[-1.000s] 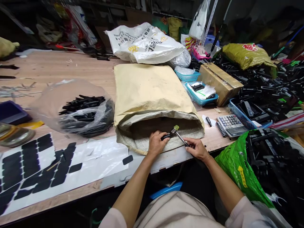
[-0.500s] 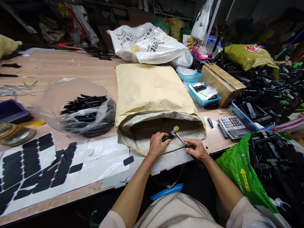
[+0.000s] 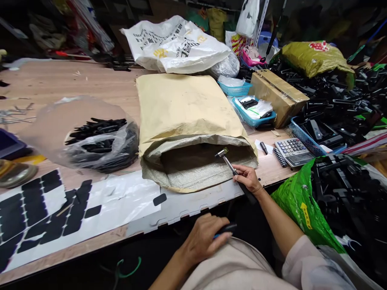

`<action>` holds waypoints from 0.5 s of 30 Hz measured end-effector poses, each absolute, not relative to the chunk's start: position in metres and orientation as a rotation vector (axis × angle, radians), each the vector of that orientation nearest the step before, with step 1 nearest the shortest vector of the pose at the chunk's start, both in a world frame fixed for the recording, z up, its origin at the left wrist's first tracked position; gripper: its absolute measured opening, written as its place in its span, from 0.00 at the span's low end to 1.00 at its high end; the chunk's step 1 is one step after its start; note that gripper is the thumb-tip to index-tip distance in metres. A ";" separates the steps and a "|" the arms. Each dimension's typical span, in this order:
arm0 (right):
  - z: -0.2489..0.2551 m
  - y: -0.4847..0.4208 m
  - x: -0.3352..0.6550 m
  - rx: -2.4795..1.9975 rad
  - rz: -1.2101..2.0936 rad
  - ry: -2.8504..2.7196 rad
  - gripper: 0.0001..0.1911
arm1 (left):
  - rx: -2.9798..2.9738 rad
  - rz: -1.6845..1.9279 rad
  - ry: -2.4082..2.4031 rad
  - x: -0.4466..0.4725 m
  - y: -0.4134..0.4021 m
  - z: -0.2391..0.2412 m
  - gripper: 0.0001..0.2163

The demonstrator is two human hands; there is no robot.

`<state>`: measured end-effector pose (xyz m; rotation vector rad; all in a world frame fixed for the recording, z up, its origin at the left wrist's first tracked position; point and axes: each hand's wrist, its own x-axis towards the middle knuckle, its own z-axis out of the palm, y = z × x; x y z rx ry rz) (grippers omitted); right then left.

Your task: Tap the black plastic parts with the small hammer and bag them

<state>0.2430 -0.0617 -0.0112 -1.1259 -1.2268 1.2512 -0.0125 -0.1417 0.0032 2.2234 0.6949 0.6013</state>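
My right hand (image 3: 248, 178) grips the black handle of a small hammer (image 3: 230, 166), whose metal head hangs over the open mouth of a tan paper sack (image 3: 184, 108) lying on the wooden table (image 3: 75, 84). My left hand (image 3: 203, 240) is down below the table edge by my lap, fingers curled round a small black part (image 3: 225, 229) that is partly hidden.
A clear bag of black plastic parts (image 3: 99, 139) lies left of the sack, a white sheet with black pads (image 3: 45, 209) in front. A calculator (image 3: 292, 151), blue baskets (image 3: 254, 114), a cardboard box (image 3: 278, 94) and heaps of black parts (image 3: 335, 108) fill the right. A green bag (image 3: 305, 205) sits beside my right arm.
My left hand has left the sack's mouth and dropped to my lap, taking the black part with it. The right hand and hammer have stayed in place.
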 end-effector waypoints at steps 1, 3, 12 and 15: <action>-0.012 -0.062 0.243 -1.127 1.249 -1.231 0.25 | 2.191 0.472 0.720 -0.014 -0.152 -0.004 0.11; -0.012 -0.062 0.242 -1.127 1.252 -1.246 0.25 | 2.060 0.293 0.911 -0.016 -0.162 -0.019 0.13; -0.010 -0.062 0.241 -1.123 1.250 -1.208 0.25 | 1.891 -0.306 1.385 -0.009 -0.135 -0.039 0.16; -0.009 -0.062 0.241 -1.112 1.258 -1.179 0.25 | 1.917 -0.223 1.132 -0.006 -0.133 -0.004 0.19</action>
